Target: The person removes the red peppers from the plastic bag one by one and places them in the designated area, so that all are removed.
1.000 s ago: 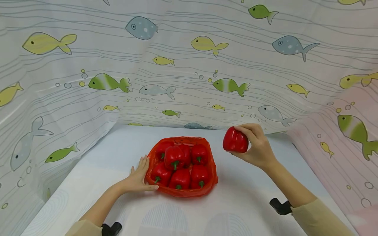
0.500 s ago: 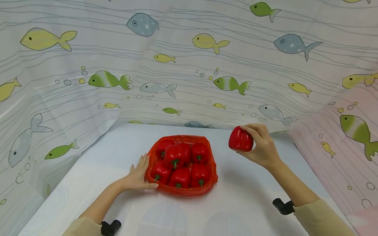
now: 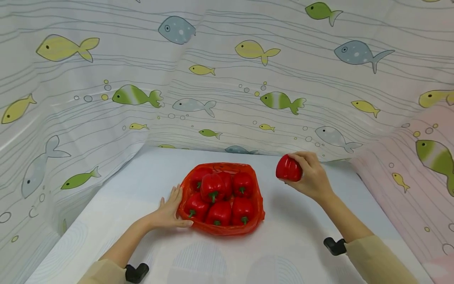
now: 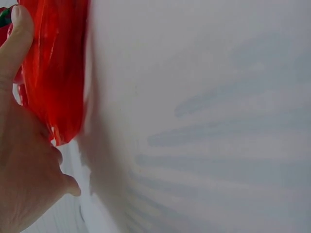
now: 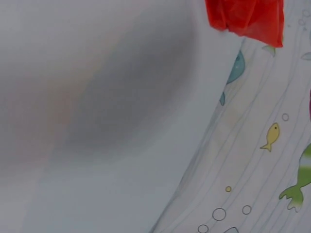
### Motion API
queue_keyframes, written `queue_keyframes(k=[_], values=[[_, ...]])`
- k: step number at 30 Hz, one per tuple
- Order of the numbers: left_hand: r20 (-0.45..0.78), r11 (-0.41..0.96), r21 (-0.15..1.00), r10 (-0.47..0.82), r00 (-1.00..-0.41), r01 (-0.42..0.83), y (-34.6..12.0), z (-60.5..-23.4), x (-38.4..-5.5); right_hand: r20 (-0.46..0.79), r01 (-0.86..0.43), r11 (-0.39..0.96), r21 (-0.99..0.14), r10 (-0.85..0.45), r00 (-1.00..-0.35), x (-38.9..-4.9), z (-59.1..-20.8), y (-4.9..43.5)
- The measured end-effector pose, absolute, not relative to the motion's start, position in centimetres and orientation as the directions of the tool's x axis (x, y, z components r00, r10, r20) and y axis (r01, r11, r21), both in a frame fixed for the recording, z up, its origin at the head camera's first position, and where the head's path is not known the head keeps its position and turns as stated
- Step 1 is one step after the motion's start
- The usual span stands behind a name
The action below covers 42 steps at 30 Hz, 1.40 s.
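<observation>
A red plastic bag [image 3: 227, 229] with its mouth spread wide sits on the table, holding several red bell peppers [image 3: 218, 213] with green stems. My left hand [image 3: 164, 213] lies against the bag's left side with fingers spread straight and the thumb along the near rim. In the left wrist view that thumb [image 4: 18, 36] overlaps the red plastic [image 4: 58, 73]. Right of the bag, above the table, my right hand [image 3: 312, 177] grips a single red bell pepper [image 3: 288, 169] between thumb and fingers. The right wrist view shows a corner of the bag [image 5: 248, 19] but not the hand.
The white table [image 3: 301, 252] has pale arc patterns. Behind it hangs a fish-print curtain [image 3: 227, 86], which also runs down both sides. A black strap piece [image 3: 334, 246] sits at my right wrist and another [image 3: 136, 273] at my left.
My right hand has moved slightly right, farther from the bag, with the bell pepper still in its grip. My left hand stays on the bag. The head view has shifted a little.
</observation>
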State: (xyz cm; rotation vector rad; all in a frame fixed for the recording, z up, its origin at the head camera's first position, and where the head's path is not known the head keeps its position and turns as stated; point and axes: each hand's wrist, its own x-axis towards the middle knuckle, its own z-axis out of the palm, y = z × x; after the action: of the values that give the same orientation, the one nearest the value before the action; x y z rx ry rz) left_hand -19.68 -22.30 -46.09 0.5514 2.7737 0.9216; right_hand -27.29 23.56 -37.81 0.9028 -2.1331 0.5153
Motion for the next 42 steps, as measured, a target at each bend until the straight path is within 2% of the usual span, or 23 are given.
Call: queue_keyframes(k=[6, 15, 22, 31, 42], values=[[-0.042, 0.744, 0.602, 0.392, -0.919, 0.290, -22.3, -46.3, -19.7, 0.720, -0.706, 0.702, -0.089, -0.445, -0.533, -28.2, -39.5, 23.4], [-0.043, 0.743, 0.602, 0.394, -0.918, 0.291, -22.2, -46.4, -19.9, 0.655, -0.656, 0.732, -0.184, -0.406, -0.637, -29.2, -42.3, 23.2], [-0.059, 0.742, 0.608, 0.398, -0.915, 0.284, -22.3, -46.4, -19.9, 0.538, -0.580, 0.769, -0.268, -0.380, -0.752, -29.7, -44.4, 22.9], [-0.058, 0.740, 0.613, 0.391, -0.918, 0.276, -22.1, -46.4, -19.8, 0.399, -0.451, 0.814, -0.365, -0.300, -0.866, -31.3, -45.3, 22.3], [-0.064, 0.740, 0.615, 0.392, -0.918, 0.273, -22.2, -46.6, -19.8, 0.329, -0.363, 0.832, -0.421, -0.233, -0.915, -32.8, -46.1, 21.4]])
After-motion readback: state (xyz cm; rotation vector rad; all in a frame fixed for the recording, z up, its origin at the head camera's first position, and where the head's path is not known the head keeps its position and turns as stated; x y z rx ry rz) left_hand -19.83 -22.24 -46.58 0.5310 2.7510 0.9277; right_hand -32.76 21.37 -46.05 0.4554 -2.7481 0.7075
